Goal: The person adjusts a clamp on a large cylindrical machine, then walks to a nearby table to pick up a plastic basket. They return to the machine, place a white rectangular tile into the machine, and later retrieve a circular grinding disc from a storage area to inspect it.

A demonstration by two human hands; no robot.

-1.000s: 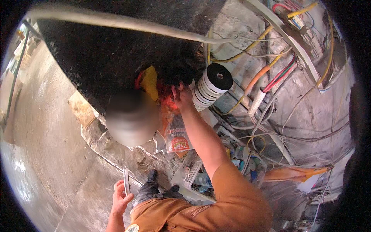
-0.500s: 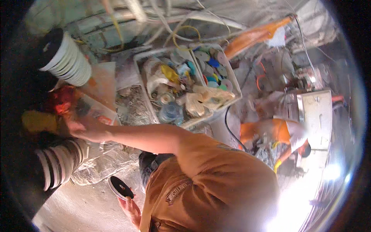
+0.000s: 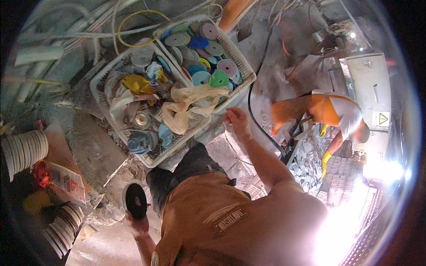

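At the lower left, my left hand (image 3: 138, 224) grips a round black-faced disc (image 3: 136, 201) with a pale edge, held upright by its lower rim. My right hand (image 3: 236, 120) is in the air just off the near right corner of a white plastic crate (image 3: 166, 153). Its fingers look loosely bent and apart, and I see nothing in them. Several coloured discs (image 3: 214, 48) fill the crate's far section. The nearer section has crumpled cream gloves (image 3: 175, 117), a yellow piece (image 3: 137, 84) and a clear blue container (image 3: 140, 142).
Stacked pale discs (image 3: 26, 150) stand at the far left, with a second stack (image 3: 64, 226) below. A black hose (image 3: 250, 102) runs past the crate. On the right, a bent-over person (image 3: 330, 111) in yellow gloves works at small grey blocks (image 3: 306, 162) beside a white cabinet (image 3: 366, 88).
My right hand has left the disc stacks on the left and swung right to beside the crate. My left hand still holds the black disc, now raised slightly. The view has shifted.
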